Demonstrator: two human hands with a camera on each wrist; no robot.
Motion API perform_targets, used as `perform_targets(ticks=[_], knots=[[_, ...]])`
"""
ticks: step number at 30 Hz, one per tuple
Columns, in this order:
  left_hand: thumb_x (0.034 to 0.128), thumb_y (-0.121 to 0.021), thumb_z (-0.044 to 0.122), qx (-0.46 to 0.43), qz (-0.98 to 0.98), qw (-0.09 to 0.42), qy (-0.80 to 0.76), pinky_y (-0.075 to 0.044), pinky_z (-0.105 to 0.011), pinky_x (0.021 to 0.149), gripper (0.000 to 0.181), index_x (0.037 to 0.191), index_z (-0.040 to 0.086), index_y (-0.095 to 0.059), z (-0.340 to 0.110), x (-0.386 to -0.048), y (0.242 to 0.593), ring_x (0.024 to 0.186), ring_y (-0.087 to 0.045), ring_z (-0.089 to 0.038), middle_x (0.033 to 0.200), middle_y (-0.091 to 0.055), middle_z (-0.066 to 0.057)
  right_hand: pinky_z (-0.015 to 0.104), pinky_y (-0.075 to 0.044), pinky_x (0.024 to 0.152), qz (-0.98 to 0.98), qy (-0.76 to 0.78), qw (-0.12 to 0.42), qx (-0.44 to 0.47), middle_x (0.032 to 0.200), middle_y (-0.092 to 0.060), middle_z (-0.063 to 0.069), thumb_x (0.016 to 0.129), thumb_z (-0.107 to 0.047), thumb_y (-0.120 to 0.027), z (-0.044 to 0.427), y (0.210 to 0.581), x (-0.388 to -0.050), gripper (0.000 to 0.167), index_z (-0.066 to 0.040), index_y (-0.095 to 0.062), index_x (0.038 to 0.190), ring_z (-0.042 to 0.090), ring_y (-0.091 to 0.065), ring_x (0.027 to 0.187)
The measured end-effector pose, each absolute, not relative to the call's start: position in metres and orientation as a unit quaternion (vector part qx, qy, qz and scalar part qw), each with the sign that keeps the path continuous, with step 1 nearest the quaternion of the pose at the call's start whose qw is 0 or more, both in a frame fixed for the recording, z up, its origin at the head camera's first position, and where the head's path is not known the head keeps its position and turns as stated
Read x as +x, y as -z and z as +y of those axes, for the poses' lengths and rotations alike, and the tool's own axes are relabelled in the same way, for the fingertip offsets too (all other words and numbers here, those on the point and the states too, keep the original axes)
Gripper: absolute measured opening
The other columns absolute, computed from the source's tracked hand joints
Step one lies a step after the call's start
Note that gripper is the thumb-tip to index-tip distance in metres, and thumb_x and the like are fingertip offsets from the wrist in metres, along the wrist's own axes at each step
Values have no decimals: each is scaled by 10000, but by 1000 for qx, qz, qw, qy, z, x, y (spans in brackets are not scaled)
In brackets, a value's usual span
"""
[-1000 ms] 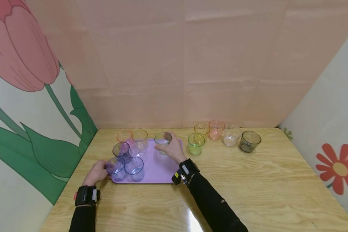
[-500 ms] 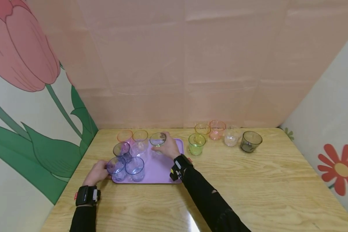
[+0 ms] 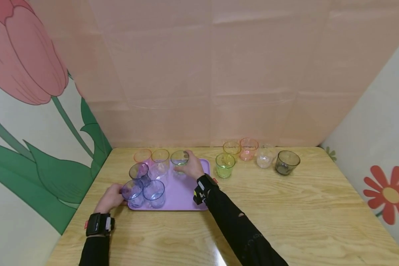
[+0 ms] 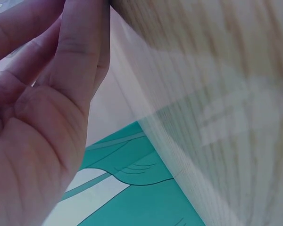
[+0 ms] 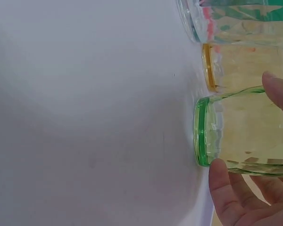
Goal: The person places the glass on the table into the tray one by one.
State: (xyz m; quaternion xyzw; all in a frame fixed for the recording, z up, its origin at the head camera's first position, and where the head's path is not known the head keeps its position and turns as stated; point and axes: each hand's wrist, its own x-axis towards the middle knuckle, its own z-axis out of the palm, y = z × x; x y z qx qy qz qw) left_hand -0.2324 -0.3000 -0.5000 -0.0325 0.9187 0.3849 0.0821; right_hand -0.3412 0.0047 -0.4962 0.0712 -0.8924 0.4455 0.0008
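Green glass (image 5: 245,129) | transparent, upright, gripped | toward back of purple tray (image 3: 186,195) | tray flat, round-cornered

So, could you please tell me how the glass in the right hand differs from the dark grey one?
The held glass is pale green; the grey glass is darker and smoky. The right hand grips the held glass over the purple tray; the grey glass stands untouched on the table. Both are see-through.

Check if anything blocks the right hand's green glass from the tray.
Nothing visible does: the right hand grips the green glass, and no object shows between its base and the tray. An amber glass stands beside it.
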Motion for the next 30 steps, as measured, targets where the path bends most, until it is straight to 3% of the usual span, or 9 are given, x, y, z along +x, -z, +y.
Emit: perform_targets(ticks=[7,21,30], knots=[[892,-593,-38,-43,919,89,-382,-539,-304,642,120,980,-87,-658,-299,-234,501,747,-607,-190,856,-666,-115,467,-439,1045,-895,-439,13,73,1388,-549,187,700,-293,-883,2,497,-348,906,-78,-415,1445,379,-533,1255],[860,-591,-75,-42,917,89,-386,-533,-302,638,157,1001,-93,-657,-300,-236,500,754,-601,-195,873,-667,-120,470,-447,1036,-895,-442,-7,48,1424,-525,163,714,-296,-874,-1,494,-352,909,-139,-396,1471,365,-528,1264],[839,-599,-73,-41,919,88,-381,-508,-282,637,138,961,-73,-664,-301,-235,503,754,-587,-194,852,-656,-101,496,-428,1055,-894,-444,-8,60,1427,-503,218,711,-267,-879,-1,496,-349,959,-103,-348,1493,396,-510,1277]])
